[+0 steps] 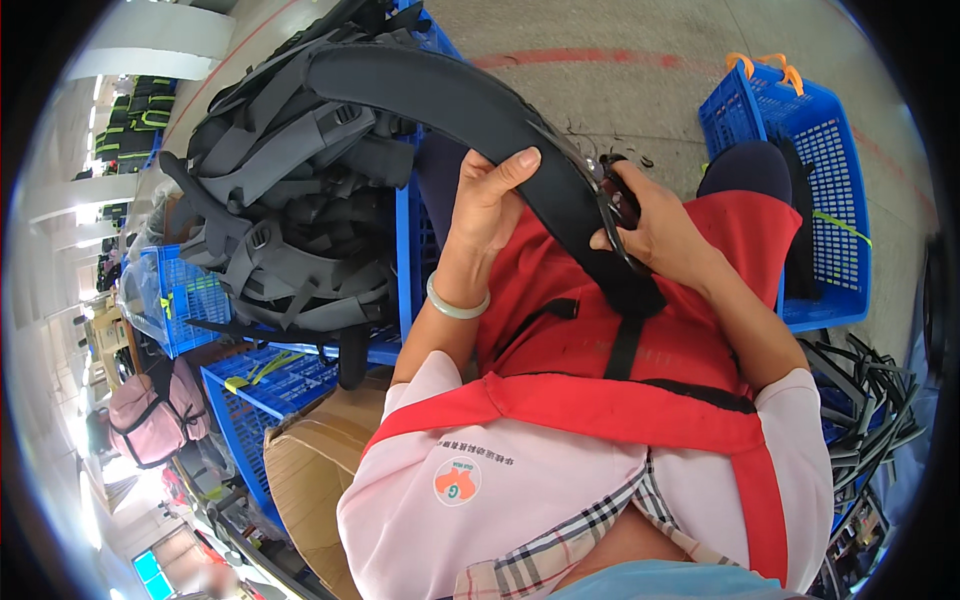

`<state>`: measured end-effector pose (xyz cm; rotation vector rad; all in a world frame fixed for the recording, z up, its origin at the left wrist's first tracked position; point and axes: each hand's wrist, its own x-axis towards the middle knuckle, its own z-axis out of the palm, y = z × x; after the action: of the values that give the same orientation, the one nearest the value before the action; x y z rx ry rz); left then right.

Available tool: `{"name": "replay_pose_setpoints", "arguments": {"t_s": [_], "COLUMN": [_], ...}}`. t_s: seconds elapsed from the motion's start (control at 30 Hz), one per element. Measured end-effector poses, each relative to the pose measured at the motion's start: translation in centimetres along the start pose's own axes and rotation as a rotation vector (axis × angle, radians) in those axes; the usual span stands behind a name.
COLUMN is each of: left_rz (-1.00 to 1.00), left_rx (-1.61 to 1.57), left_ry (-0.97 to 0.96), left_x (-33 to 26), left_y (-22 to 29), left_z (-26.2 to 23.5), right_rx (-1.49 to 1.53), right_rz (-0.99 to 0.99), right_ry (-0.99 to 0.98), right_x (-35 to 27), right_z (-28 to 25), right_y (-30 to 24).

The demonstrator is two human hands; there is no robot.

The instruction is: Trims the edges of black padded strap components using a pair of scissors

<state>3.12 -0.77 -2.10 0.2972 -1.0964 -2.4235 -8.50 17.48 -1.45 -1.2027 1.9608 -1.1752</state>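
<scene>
A long padded black shoulder strap (430, 88) arches over my lap, from the pile at the left down to my red apron. My left hand (489, 203) grips its near edge, thumb lying on top and the other fingers hidden beneath. In my right hand (662, 222) is a pair of dark-handled scissors (627, 203), its blades pointing up and left along the strap's far edge. Whether the blades are touching a thread there is too small to tell. A narrow black webbing (625, 348) hangs from the strap's lower end onto the apron (690, 345).
Grey and black straps (290, 190) with buckles heap over a blue crate (405, 240) at my left. A cardboard box (320, 470) stands nearer. Another blue crate (845, 230) with orange ties sits at right, above a bundle of dark strips (865, 400). Thread scraps (640, 150) litter the floor.
</scene>
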Motion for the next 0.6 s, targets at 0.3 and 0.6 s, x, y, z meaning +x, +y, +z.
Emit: {"name": "replay_pose_setpoints", "arguments": {"t_s": [0.3, 0.6], "left_rz": [-0.006, -0.023], "left_rx": [-0.021, -0.013], "left_ry": [-0.017, -0.044], "left_x": [0.0, 0.18], "left_y": [-0.38, -0.05], "left_z": [0.37, 0.99], "right_rx": [0.053, 0.058], "right_rz": [0.051, -0.053], "right_ry": [-0.029, 0.057], "right_x": [0.31, -0.09], "right_z": [-0.2, -0.15], "right_y": [0.3, 0.09]}}
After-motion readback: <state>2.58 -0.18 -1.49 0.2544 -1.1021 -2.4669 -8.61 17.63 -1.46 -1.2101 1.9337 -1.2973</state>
